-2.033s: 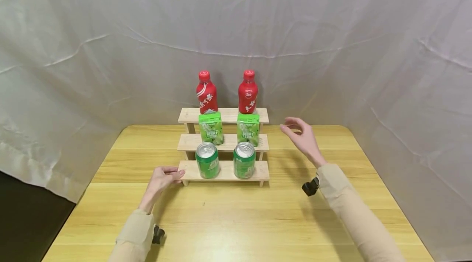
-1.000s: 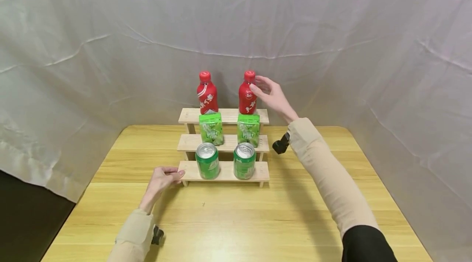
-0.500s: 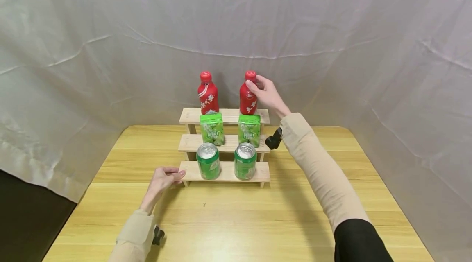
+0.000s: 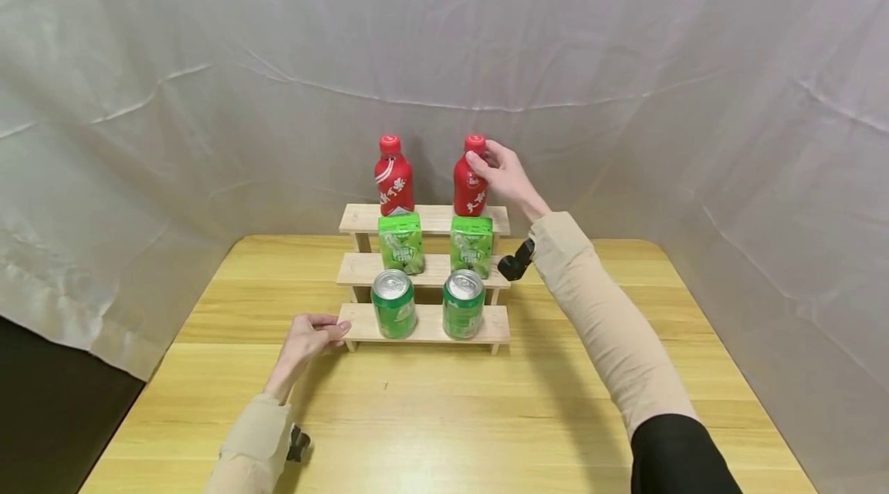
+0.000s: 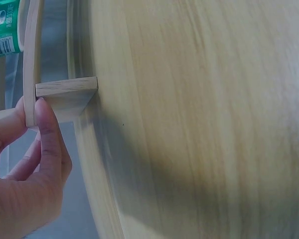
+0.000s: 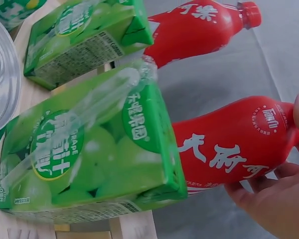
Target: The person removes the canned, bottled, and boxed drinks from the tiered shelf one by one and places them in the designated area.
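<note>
A three-tier wooden display stand (image 4: pixel 428 330) stands on the table. My left hand (image 4: pixel 305 341) pinches the left end of its lowest shelf between thumb and fingers, as the left wrist view confirms. On the top shelf, my right hand (image 4: pixel 510 179) grips the right-hand red bottle (image 4: pixel 470 189) round its neck and upper side. That bottle is upright, its base partly hidden behind a green juice box (image 4: pixel 471 245). Another red bottle (image 4: pixel 394 184) stands at the left of the same shelf. A second juice box (image 4: pixel 401 245) shares the middle shelf.
Two green cans, the left can (image 4: pixel 393 309) and the right can (image 4: pixel 462 309), stand on the lowest shelf. The wooden table (image 4: pixel 444 417) spreads in front of the stand. A grey curtain (image 4: pixel 444 31) hangs behind and at both sides.
My right hand has moved up and left from beside the stand to the right-hand red bottle, and its fingers have closed round the neck. The left hand has stayed on the lowest shelf.
</note>
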Action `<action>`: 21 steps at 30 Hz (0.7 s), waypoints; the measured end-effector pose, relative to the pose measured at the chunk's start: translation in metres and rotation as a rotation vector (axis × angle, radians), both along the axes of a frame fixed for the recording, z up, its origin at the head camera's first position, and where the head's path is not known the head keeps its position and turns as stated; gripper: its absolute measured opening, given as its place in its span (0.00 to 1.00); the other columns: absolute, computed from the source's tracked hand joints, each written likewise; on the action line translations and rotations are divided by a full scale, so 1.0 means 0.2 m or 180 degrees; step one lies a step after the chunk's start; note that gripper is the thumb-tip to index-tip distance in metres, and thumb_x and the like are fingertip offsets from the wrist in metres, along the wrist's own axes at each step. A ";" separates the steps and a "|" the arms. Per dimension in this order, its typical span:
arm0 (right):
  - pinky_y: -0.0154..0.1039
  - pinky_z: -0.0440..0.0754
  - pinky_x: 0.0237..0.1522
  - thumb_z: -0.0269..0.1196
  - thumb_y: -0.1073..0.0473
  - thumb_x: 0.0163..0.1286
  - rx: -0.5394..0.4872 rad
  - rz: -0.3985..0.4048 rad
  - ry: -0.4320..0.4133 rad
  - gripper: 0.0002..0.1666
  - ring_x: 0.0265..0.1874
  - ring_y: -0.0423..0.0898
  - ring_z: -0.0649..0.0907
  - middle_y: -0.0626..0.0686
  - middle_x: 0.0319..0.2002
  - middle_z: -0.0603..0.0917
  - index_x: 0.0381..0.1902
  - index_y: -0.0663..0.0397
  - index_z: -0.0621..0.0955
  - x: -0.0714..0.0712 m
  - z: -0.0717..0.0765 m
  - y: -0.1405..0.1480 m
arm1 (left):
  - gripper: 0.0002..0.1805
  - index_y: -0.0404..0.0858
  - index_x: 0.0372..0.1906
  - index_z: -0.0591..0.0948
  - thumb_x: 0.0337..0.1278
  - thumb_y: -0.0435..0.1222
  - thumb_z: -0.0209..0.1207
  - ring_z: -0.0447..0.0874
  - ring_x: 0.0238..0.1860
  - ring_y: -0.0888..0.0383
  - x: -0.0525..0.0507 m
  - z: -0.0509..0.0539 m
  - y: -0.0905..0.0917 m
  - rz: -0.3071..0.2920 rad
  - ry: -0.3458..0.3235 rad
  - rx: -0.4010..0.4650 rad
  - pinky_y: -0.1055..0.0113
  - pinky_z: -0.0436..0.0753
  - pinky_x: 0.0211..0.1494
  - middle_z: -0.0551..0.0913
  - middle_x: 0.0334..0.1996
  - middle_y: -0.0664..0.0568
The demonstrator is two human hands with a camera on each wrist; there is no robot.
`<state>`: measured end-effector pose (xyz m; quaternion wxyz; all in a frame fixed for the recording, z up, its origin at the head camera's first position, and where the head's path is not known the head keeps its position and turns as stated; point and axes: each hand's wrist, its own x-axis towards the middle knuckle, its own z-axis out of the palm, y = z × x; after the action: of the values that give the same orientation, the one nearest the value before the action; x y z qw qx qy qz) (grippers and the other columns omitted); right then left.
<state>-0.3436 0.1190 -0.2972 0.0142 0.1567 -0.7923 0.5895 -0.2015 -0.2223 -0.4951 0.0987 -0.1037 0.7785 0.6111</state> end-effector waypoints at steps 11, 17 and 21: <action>0.34 0.78 0.55 0.57 0.58 0.77 -0.0459 -0.0163 -0.0095 0.27 0.47 0.38 0.78 0.49 0.51 0.80 0.69 0.64 0.69 0.00 0.05 0.16 | 0.25 0.16 0.58 0.73 0.64 0.31 0.64 0.86 0.31 0.62 0.00 0.00 0.00 0.0005 -0.0006 -0.0024 0.67 0.92 0.44 0.87 0.38 0.41; 0.41 0.76 0.61 0.60 0.55 0.76 -0.0513 -0.0406 -0.0145 0.29 0.51 0.40 0.77 0.45 0.52 0.80 0.69 0.59 0.70 0.01 0.05 0.32 | 0.26 0.17 0.58 0.74 0.64 0.32 0.64 0.86 0.31 0.61 0.00 0.00 0.01 -0.0005 -0.0022 -0.0083 0.65 0.92 0.45 0.87 0.40 0.38; 0.42 0.74 0.63 0.60 0.53 0.75 -0.0504 -0.0560 -0.0186 0.31 0.52 0.39 0.76 0.45 0.53 0.79 0.70 0.58 0.70 0.02 0.03 0.43 | 0.26 0.16 0.58 0.73 0.64 0.33 0.64 0.86 0.31 0.62 0.00 0.00 0.01 -0.0003 -0.0013 -0.0078 0.64 0.92 0.46 0.87 0.41 0.37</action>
<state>-0.3404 0.2060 -0.2912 0.0552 0.0677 -0.7540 0.6510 -0.2013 -0.2204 -0.4958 0.0993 -0.1056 0.7858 0.6013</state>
